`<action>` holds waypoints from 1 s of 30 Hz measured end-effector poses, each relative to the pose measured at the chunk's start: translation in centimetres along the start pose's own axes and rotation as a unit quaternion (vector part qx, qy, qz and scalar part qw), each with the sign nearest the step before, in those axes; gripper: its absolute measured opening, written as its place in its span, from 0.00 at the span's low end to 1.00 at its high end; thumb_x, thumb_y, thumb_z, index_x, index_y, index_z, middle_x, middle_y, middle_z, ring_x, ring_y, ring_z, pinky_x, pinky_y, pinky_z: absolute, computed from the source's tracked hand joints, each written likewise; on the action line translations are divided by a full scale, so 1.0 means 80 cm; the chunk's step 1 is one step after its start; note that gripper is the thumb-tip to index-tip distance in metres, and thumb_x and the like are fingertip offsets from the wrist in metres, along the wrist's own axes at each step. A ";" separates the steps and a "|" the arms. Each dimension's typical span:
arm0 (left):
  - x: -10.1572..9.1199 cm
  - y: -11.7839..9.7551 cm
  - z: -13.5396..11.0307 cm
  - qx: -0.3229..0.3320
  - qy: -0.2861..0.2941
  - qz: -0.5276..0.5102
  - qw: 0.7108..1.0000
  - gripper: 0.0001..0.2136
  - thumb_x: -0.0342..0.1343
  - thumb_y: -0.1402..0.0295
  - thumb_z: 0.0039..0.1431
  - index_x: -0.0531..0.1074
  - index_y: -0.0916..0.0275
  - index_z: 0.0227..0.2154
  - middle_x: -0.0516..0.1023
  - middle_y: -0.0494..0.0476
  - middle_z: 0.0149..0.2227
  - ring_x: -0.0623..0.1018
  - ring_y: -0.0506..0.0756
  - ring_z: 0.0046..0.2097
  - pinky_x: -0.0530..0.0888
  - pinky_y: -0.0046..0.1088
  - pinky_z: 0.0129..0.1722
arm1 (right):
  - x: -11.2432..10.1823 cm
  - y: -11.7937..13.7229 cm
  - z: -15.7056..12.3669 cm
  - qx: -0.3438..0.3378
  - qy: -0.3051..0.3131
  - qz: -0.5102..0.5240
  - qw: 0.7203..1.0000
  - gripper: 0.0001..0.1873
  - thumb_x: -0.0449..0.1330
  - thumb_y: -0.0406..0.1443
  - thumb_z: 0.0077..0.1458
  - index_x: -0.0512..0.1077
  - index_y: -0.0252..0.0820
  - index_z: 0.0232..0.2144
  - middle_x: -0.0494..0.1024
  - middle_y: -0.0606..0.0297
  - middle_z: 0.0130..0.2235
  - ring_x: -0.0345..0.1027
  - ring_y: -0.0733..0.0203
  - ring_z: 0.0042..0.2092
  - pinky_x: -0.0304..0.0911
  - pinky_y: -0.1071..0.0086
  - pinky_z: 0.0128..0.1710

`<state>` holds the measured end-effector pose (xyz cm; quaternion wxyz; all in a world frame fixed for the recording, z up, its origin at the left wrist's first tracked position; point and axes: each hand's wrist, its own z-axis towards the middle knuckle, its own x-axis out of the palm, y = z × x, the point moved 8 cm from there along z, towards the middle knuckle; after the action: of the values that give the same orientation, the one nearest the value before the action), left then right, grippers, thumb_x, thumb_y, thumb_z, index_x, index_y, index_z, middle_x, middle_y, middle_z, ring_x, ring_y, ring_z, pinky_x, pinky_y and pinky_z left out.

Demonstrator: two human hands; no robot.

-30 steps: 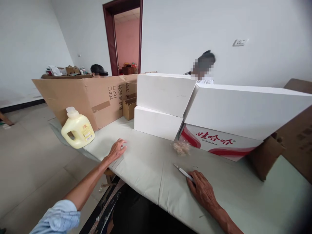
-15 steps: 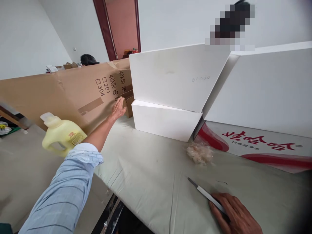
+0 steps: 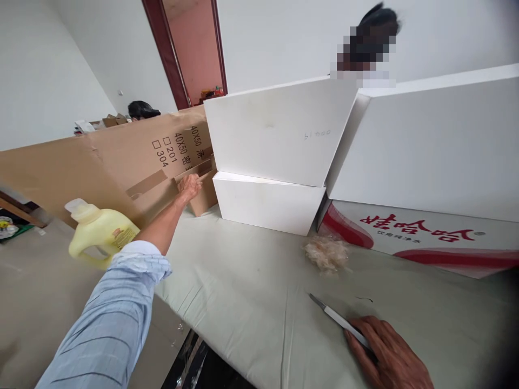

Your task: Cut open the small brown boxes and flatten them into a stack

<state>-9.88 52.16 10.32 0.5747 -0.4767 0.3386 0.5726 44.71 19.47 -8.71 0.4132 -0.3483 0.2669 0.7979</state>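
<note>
My left hand reaches far out and grips the edge of a small brown cardboard box that stands between the big cardboard sheet and the lower white box. The small box is tilted toward me. My right hand lies on the grey-green cloth at the lower right, its fingers on the handle of a slim white-handled knife, whose blade points up and left. A small tuft of pale fibres lies just beyond the knife.
A yellow jug stands at the table's left corner. Two stacked white boxes, a large white box and a red-printed carton line the back. One person's head shows behind the boxes, another behind the cardboard sheet.
My left hand went from the table's left edge out to the small cardboard box and has pulled it a little toward me. The right hand stays on the knife.
</note>
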 end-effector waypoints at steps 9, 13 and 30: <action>-0.115 0.047 -0.205 -0.018 -0.033 -0.015 0.999 0.09 0.57 0.61 0.68 0.80 0.59 0.40 0.85 0.61 0.39 0.82 0.62 0.44 0.74 0.35 0.41 | -0.005 0.005 0.013 0.005 -0.045 -0.001 0.999 0.20 0.53 0.48 0.76 0.78 0.45 0.40 0.82 0.57 0.39 0.78 0.53 0.39 0.71 0.61 0.40; -0.145 0.034 -0.314 0.058 -0.044 -0.064 0.995 0.11 0.55 0.59 0.65 0.79 0.57 0.38 0.83 0.59 0.37 0.81 0.62 0.44 0.74 0.34 0.43 | -0.009 -0.001 0.009 0.017 -0.047 -0.022 0.999 0.23 0.50 0.50 0.77 0.77 0.45 0.38 0.82 0.57 0.37 0.77 0.52 0.38 0.70 0.61 0.39; -0.134 -0.128 -0.546 0.403 -0.013 -0.175 0.898 0.13 0.51 0.62 0.77 0.80 0.55 0.39 0.84 0.58 0.39 0.78 0.62 0.47 0.71 0.44 0.51 | -0.107 0.130 0.028 0.049 0.014 0.188 0.981 0.48 0.66 0.58 0.66 0.54 0.49 0.77 0.70 0.47 0.67 0.71 0.42 0.65 0.73 0.52 0.61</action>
<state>5.77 8.81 8.19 0.8127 -0.2481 0.4443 0.2838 38.76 11.64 0.71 0.2681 -0.2827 0.3720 0.8425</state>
